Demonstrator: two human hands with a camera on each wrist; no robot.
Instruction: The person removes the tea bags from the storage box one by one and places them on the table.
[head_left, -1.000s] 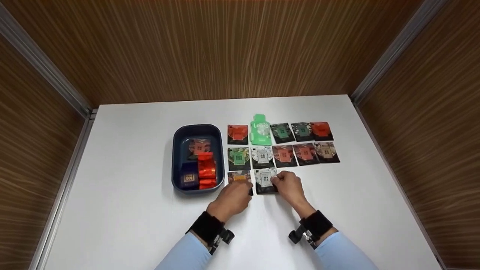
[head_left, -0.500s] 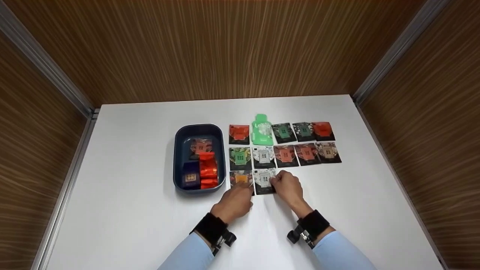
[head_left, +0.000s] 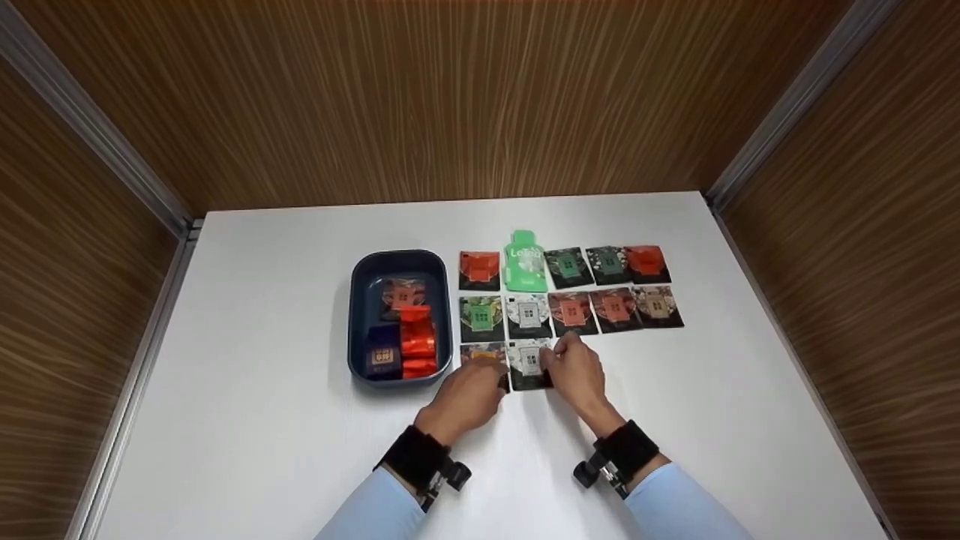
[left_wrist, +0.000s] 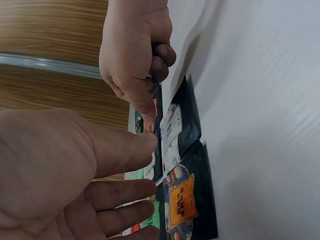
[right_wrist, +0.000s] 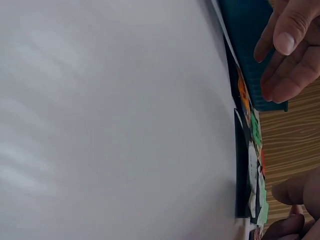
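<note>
A black sachet with a white label (head_left: 529,363) lies in the front row, to the right of a sachet with an orange label (left_wrist: 182,202). My left hand (head_left: 463,394) is over the orange-label sachet and covers much of it in the head view. Its fingers stretch out nearly straight in the left wrist view, with nothing between them. At the white-label sachet's right edge is my right hand (head_left: 579,373), its fingertips overlapping that edge. One digit points out while other fingers (left_wrist: 161,69) curl loosely; no held object shows.
Two more rows of sachets lie behind, including a green-label sachet (head_left: 481,319), a red-label one (head_left: 573,309) and a green bottle-shaped packet (head_left: 524,266). Left of them stands a dark blue box (head_left: 354,319) holding red packets (head_left: 417,341) and a purple packet (head_left: 383,360). Wood-grain panels (head_left: 450,105) surround the white table.
The white-label sachet has slid slightly left against the orange-label one. My left fingers dipped onto the orange-label sachet and drew back. My right hand stays at the white-label sachet's edge.
</note>
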